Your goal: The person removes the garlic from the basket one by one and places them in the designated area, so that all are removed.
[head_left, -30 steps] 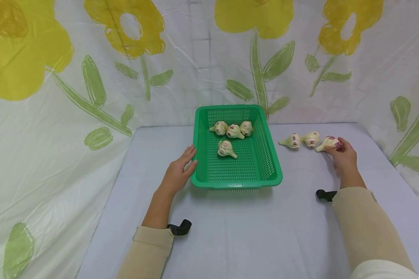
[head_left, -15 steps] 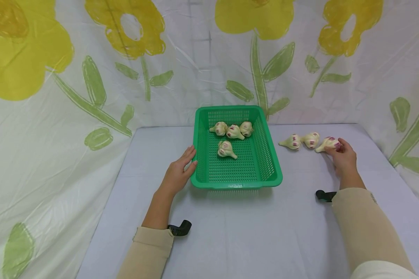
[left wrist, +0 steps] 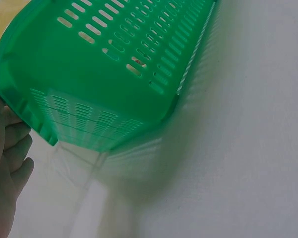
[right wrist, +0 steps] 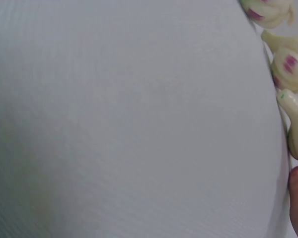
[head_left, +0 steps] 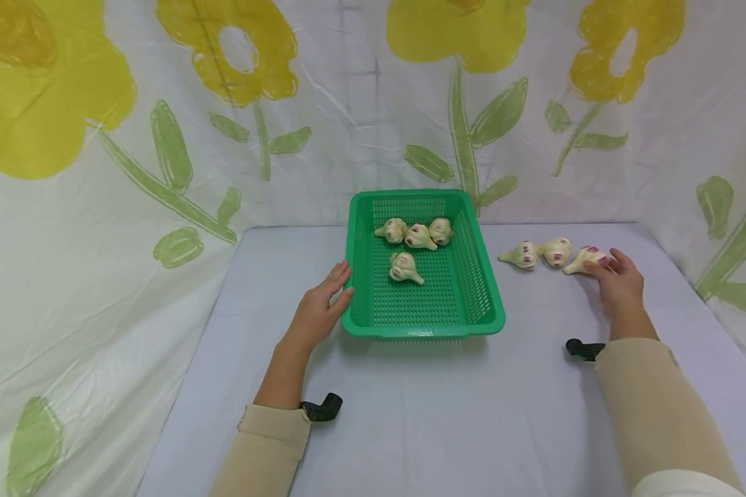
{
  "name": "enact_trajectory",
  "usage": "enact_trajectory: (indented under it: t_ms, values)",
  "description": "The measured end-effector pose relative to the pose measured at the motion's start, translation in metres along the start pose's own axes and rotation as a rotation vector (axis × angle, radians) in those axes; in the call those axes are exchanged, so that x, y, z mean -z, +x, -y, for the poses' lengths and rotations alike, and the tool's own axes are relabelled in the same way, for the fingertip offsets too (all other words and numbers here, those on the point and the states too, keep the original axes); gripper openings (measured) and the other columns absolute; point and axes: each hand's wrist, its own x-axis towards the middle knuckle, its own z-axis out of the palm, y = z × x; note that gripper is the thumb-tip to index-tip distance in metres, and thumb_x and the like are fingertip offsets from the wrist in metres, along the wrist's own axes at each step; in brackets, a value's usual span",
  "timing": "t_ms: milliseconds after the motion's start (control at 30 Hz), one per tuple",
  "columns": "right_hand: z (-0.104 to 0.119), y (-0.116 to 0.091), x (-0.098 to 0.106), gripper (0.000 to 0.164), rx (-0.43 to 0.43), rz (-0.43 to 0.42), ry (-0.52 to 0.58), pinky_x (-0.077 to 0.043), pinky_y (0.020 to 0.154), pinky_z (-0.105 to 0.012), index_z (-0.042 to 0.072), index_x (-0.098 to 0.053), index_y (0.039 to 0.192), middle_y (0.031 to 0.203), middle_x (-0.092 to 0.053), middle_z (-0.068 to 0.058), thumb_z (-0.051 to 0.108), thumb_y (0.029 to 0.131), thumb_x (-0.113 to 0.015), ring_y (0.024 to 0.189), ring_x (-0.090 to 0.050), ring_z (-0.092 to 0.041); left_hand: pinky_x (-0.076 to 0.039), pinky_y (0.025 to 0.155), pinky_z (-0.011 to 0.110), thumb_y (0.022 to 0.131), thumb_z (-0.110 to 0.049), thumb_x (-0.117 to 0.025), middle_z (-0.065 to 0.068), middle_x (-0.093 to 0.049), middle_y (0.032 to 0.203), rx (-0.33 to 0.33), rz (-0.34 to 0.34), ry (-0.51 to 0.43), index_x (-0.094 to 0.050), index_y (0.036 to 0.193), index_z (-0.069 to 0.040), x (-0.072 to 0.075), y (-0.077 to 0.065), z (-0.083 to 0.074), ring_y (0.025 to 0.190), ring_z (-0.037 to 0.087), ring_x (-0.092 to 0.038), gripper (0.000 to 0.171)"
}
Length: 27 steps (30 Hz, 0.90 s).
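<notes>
The cream-white garlic bulb with purple-pink patches (head_left: 586, 259) lies on its side at the right end of a short row on the pale, cloth-covered counter (head_left: 447, 414), its tapering neck pointing left and slightly toward the person. The right hand (head_left: 623, 286) is just beside its rounded end, thumb and fingers loosely bent around it with a narrow gap between them; the thumb overlaps the bulb in the head view, while the right wrist view shows a small space between bulb and hand, so the bulb is not gripped. Left of it lie two similar bulbs, the middle bulb (head_left: 556, 252) and the leftmost bulb (head_left: 523, 255), close together, their necks also pointing left. Farther left stands a green rectangular plastic basket with slotted walls (head_left: 423, 332), holding four more bulbs: a trio near its far wall, made up of a left one (head_left: 394, 230), a centre one (head_left: 420, 237) and a right one (head_left: 441, 231), and a nearer single bulb (head_left: 406, 268). The left hand (head_left: 318, 312) rests against the basket's left rim, fingers extended and thumb spread apart, gripping nothing. Both forearms reach forward in beige sleeves (head_left: 659, 407), a small black device (head_left: 322, 407) at each wrist. Behind the counter hangs a white sheet (head_left: 323, 200) printed with yellow flowers (head_left: 249, 69) and green leaves
</notes>
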Motion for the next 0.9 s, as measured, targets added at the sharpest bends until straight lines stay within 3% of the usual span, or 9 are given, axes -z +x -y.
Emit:
enact_trajectory:
  t_ms: [133, 367, 900]
  values:
    - [0.004, 0.001, 0.004, 0.097, 0.014, 0.003, -0.047, -0.017, 0.122, -0.028, 0.039, -0.025, 0.155, 0.165, -0.011, 0.016, 0.043, 0.076, -0.081, 0.15, -0.016, -0.006, -0.03, 0.119, 0.039, 0.104, -0.038, -0.046, -0.008, -0.03, 0.159, -0.003, -0.005, -0.001, -0.04, 0.15, -0.013, -0.001, 0.0, 0.0, 0.148, 0.012, -0.026, 0.053]
    - [0.013, -0.003, 0.003, 0.087, 0.122, -0.016, -0.288, -0.019, 0.123, -0.039, 0.037, -0.023, 0.156, 0.166, -0.01, 0.009, 0.052, 0.085, -0.07, 0.153, -0.01, -0.017, -0.03, 0.119, 0.039, 0.104, -0.038, -0.047, -0.008, -0.031, 0.159, -0.007, -0.011, -0.002, -0.041, 0.15, -0.013, 0.0, -0.001, 0.0, 0.148, 0.012, -0.026, 0.052]
    - [0.049, -0.03, -0.039, 0.083, 0.371, 0.016, -0.414, -0.023, 0.122, -0.042, 0.037, -0.028, 0.155, 0.165, -0.018, 0.004, 0.057, 0.085, -0.067, 0.153, -0.013, -0.02, -0.031, 0.118, 0.04, 0.104, -0.036, -0.047, -0.005, -0.031, 0.159, -0.009, -0.002, 0.005, -0.041, 0.15, -0.012, 0.002, -0.001, -0.003, 0.148, 0.014, -0.027, 0.052]
